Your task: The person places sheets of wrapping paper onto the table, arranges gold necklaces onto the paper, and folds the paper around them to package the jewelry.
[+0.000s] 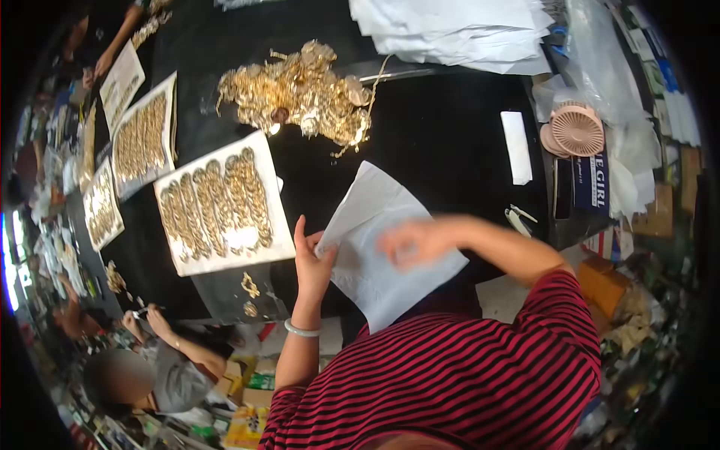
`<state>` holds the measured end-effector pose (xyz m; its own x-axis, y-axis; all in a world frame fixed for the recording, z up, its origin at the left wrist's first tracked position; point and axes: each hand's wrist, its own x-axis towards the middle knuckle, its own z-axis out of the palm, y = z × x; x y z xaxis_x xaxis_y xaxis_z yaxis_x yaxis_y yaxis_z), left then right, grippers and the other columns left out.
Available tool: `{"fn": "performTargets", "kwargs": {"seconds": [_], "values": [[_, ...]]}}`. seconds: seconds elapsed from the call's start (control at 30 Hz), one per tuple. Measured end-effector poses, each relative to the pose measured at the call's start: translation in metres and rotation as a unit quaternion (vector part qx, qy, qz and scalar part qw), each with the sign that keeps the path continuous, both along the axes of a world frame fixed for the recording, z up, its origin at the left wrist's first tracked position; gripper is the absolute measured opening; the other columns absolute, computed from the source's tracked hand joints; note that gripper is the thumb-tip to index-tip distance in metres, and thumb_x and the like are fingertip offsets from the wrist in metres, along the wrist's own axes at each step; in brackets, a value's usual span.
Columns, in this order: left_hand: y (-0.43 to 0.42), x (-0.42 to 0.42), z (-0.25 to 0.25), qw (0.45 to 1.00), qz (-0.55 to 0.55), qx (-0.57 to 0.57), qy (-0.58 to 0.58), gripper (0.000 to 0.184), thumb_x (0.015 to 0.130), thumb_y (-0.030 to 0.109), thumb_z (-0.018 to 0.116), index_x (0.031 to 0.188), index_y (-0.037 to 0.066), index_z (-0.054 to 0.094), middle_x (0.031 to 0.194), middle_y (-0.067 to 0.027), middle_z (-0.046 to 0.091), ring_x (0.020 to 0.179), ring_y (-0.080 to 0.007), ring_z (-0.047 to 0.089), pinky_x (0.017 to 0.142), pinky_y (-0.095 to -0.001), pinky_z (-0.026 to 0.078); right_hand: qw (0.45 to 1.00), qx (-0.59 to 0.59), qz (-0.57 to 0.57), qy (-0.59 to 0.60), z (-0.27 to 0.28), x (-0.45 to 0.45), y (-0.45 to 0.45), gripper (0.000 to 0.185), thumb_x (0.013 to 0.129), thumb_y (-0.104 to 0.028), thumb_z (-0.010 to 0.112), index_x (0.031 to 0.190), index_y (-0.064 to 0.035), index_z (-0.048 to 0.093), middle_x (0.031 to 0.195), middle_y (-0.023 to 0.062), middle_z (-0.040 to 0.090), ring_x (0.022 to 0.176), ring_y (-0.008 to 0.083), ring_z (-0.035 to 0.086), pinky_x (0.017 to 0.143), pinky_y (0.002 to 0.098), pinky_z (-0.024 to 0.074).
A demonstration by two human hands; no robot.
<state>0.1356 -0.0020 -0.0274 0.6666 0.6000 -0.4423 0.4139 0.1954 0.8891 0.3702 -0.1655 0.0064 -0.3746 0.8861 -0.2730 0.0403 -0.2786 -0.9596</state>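
Observation:
My left hand [315,262] grips the left edge of a thin white sheet [390,202] between thumb and fingers, with one finger raised. The sheet is tilted, one corner pointing away from me and one hanging toward my body. Over its middle is my right hand [418,244], smeared by motion, so its fingers and any contact with the sheet are unclear. Just left of my left hand lies a white card [281,202] carrying rows of gold chains [217,206]. Beyond the sheet sits a tangled heap of gold chains [304,94].
More chain-covered cards [142,139] lie to the left. At the back is a stack of white sheets [454,30]. A pink fan [576,129], a white strip [516,148] and small snips [519,220] are on the right. Another person [180,367] works at front left.

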Motion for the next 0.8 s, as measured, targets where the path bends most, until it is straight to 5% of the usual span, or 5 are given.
{"fn": "performTargets", "kwargs": {"seconds": [0.07,0.23,0.37,0.73,0.8], "values": [[-0.005,0.005,-0.005,0.998,0.01,0.037,0.059,0.072,0.086,0.005,0.062,0.149,0.01,0.028,0.094,-0.0031,0.063,0.085,-0.0148,0.06,0.076,-0.0284,0.049,0.943,0.134,-0.268,-0.144,-0.002,0.055,0.052,0.015,0.084,-0.012,0.069,0.096,-0.004,0.065,0.088,0.0058,0.063,0.077,0.0186,0.062,0.073,0.0292,0.051],[0.032,0.091,-0.012,0.963,-0.199,0.179,0.033,0.067,0.076,-0.001,0.065,0.14,0.005,0.043,0.085,-0.0087,0.063,0.08,-0.0167,0.061,0.074,-0.031,0.05,0.717,0.2,-0.342,-0.573,-0.069,0.152,0.163,0.047,0.069,-0.03,0.072,0.109,-0.0059,0.066,0.118,0.0164,0.062,0.109,0.0374,0.056,0.092,0.0456,0.0462],[0.005,0.119,0.022,0.759,-0.061,0.646,0.042,0.071,0.073,0.009,0.073,0.138,0.008,0.045,0.117,-0.0182,0.058,0.108,-0.0335,0.056,0.094,-0.0438,0.045,0.759,0.104,-0.213,-0.606,-0.061,0.153,0.178,0.039,0.07,-0.03,0.073,0.099,-0.0054,0.065,0.106,0.0191,0.065,0.101,0.0376,0.06,0.089,0.0453,0.0476],[-0.14,0.0,-0.04,0.742,-0.277,0.61,-0.026,0.061,0.085,0.049,0.062,0.139,0.024,0.049,0.149,-0.0178,0.036,0.141,-0.0415,0.024,0.11,-0.062,0.022,0.582,0.177,-0.21,-0.765,0.063,0.143,0.181,0.036,0.074,-0.039,0.07,0.079,-0.0032,0.069,0.083,0.0177,0.069,0.078,0.035,0.066,0.072,0.0412,0.0547],[-0.132,0.001,-0.036,0.75,-0.281,0.599,-0.016,0.059,0.087,0.05,0.059,0.139,0.023,0.05,0.151,-0.0168,0.034,0.141,-0.04,0.025,0.111,-0.0613,0.019,0.711,0.293,-0.447,-0.456,0.069,0.17,0.19,0.032,0.075,-0.036,0.075,0.085,-0.0057,0.068,0.08,0.0133,0.069,0.072,0.0295,0.067,0.064,0.0403,0.0555]]}}
